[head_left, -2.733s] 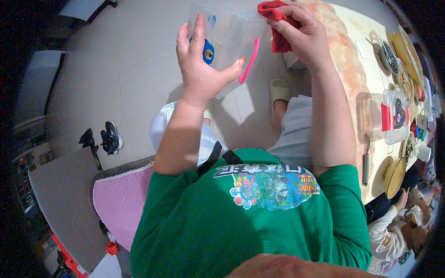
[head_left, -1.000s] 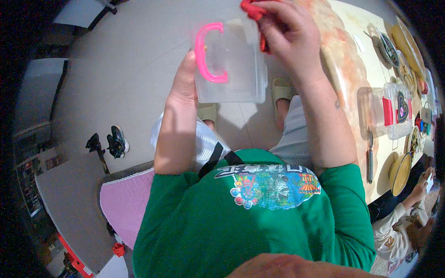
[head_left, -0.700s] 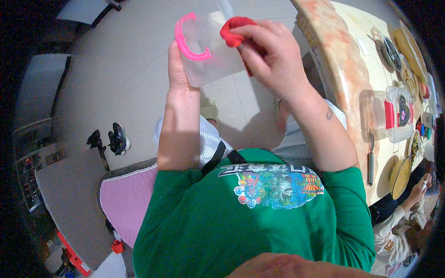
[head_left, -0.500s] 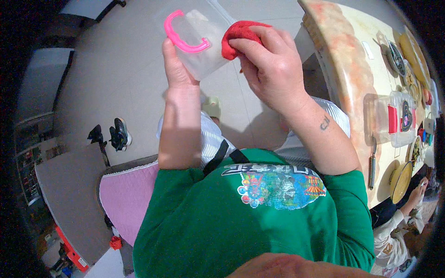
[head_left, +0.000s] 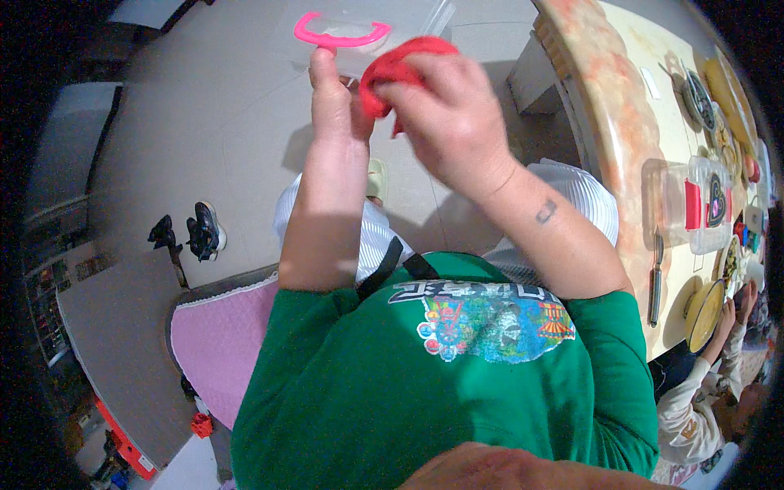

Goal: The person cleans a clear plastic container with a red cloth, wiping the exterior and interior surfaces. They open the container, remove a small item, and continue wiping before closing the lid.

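At the top centre, my left hand (head_left: pixel 335 98) grips a translucent plastic container (head_left: pixel 420 20) with a pink handle (head_left: pixel 343 33) on it; only the thumb and side of that hand show clearly, the other fingers being hidden. My right hand (head_left: pixel 445 114), slightly blurred, is closed on a bunched red cloth (head_left: pixel 420 51), which overlaps the container's near side just right of my left thumb. Whether the cloth touches the plastic I cannot tell exactly.
A cream stone-patterned table (head_left: pixel 616 106) runs down the right, holding a lidded clear box (head_left: pixel 706 237), a knife (head_left: pixel 656 286), a yellow bowl (head_left: pixel 702 318) and several dishes. Another person (head_left: pixel 686 412) is at the lower right. Dark shoes (head_left: pixel 204 233) and a pink cushion (head_left: pixel 212 343) are at left.
The container has tilted and risen toward the top edge. My right hand has brought the cloth down and leftward across it, nearer my left hand.
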A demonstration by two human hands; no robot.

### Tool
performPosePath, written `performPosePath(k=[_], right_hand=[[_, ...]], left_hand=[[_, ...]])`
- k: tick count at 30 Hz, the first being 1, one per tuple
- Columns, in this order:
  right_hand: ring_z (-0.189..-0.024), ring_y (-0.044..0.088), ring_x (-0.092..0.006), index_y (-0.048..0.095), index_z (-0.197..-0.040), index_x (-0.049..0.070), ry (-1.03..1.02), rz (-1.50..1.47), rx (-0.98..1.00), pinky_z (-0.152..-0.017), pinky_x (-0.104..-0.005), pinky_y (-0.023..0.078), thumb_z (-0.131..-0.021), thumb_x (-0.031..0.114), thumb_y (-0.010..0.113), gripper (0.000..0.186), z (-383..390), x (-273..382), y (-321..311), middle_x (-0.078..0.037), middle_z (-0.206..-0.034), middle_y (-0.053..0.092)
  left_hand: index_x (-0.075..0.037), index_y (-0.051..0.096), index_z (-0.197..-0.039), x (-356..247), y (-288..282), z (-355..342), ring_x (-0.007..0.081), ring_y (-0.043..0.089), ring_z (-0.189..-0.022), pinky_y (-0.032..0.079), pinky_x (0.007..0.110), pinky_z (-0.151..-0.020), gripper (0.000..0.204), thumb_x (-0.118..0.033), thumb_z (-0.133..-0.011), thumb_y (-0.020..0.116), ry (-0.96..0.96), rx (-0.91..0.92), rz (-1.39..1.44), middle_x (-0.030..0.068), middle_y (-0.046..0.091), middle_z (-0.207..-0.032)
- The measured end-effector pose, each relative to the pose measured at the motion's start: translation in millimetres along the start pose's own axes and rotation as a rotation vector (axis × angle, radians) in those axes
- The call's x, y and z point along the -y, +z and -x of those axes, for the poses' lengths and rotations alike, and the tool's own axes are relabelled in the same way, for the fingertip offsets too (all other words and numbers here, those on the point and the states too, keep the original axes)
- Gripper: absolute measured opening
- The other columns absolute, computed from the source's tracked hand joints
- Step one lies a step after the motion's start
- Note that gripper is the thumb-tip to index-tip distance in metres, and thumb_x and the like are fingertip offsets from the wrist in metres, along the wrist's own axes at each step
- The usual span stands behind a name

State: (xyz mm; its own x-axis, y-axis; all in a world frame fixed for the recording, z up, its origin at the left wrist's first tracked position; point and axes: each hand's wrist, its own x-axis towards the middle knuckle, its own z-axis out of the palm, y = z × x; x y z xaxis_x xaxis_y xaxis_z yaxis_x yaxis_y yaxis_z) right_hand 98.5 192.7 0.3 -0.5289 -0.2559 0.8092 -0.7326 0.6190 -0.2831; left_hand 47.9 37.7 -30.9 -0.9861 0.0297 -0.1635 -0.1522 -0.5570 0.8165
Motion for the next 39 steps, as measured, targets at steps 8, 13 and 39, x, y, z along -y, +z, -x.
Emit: performPosePath(k=[8, 13, 39], right_hand=[[-0.103, 0.063, -0.0332, 0.072, -0.107, 0.012, 0.371, -0.139, -0.129, -0.089, -0.0416, 0.051, -0.073, 0.0, 0.073, 0.036, -21, -44, -19, -0.012, -0.109, 0.066], [-0.104, 0.061, -0.0335, 0.068, -0.101, 0.014, 0.03, -0.109, -0.008, -0.088, -0.0413, 0.054, -0.07, 0.007, 0.072, 0.032, 0, 5, 6, -0.011, -0.114, 0.063], [-0.105, 0.065, -0.025, 0.052, -0.132, -0.005, 0.972, -0.785, 0.153, -0.088, -0.0374, 0.053, -0.086, 0.052, 0.074, 0.077, -10, -62, -4, -0.015, -0.109, 0.066]], left_hand=[[-0.016, 0.04, -0.147, 3, 24, 12, 0.0323, 0.045, -0.133, 0.048, 0.06, -0.1, 0.085, -0.079, -0.092, 0.027, -0.092, -0.022, 0.059, 0.0101, 0.044, -0.146], [-0.016, 0.043, -0.146, 1, 4, 9, 0.034, 0.052, -0.128, 0.049, 0.051, -0.104, 0.092, -0.085, -0.089, 0.021, 0.024, -0.04, 0.078, 0.0105, 0.051, -0.141], [-0.025, 0.021, -0.154, 11, -1, -11, 0.0275, 0.034, -0.143, 0.031, 0.054, -0.117, 0.093, -0.069, -0.085, 0.064, 0.377, 0.112, -0.065, 0.0028, 0.036, -0.151]])
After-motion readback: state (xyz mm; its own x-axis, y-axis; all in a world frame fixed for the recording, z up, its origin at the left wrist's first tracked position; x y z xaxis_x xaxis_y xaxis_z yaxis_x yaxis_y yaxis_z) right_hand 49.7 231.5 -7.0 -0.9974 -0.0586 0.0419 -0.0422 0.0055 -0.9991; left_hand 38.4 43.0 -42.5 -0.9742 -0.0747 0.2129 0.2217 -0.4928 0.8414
